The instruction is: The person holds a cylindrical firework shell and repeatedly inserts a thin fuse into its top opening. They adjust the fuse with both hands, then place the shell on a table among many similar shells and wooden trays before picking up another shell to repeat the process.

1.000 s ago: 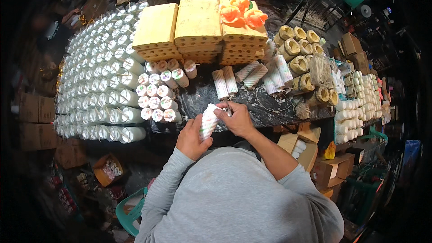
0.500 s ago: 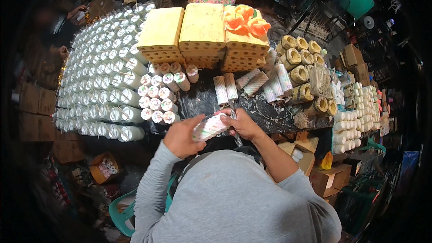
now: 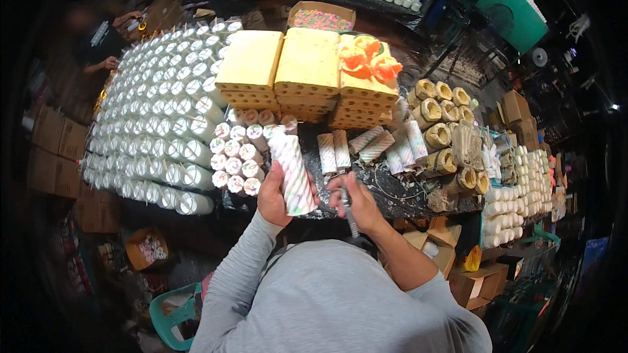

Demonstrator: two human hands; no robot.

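In the head view, I have the left hand (image 3: 273, 193) gripping a twisted white candle (image 3: 294, 173) with pastel stripes, thumb on one side and fingers round the other. I see the candle tilted, its upper end leaning away from me, near the front of the black tabletop (image 3: 309, 136). The right hand (image 3: 356, 202) is just beside it, apart from the candle, its fingers closed on a slim grey tool (image 3: 347, 209) that points back toward the body; I cannot tell what its working end is.

My worries from here: the candle looks smooth, so a loose left grip could let it slip and dent on the tabletop's edge. Its far end appears to overlap the cluster of standing candles (image 3: 233, 150); I cannot tell whether they touch, but a careless swing could topple some. Bringing the tool in too fast might gouge the striped surface or catch a finger. A wide right-hand sweep could also knock the two candles lying side by side (image 3: 334, 150).
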